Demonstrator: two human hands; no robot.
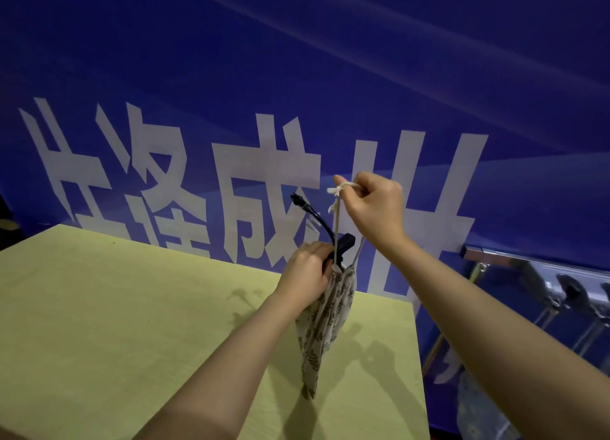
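The right hand (376, 208) is raised and clenched, with the knotted end of the drawstring (336, 231) looped over its forefinger and pinched there. From that finger the cord runs taut and nearly straight down to the mouth of the pouch (326, 321). The left hand (305, 274) clasps the gathered neck of this leaf-printed cloth bag, fingers curled round it. The pouch stands upright, its bottom corner touching the pale yellow table (115, 307) near the right edge.

A black cable (317, 217) arches up out of the mouth, plug end in the air, with a chunky black part just beside the left fingers.

The step in hand looks like cinching the pouch closed. To do it well, the left hand should probably hold the neck firm and low while the right draws the cord straight up along the pouch's axis, not sideways. The mouth likely cannot close over that cable (better tucked down first, or it may snag the cord). A second cord end hangs slack at the neck and may need an even pull.

Behind stands a blue banner (297, 60) with large white characters.
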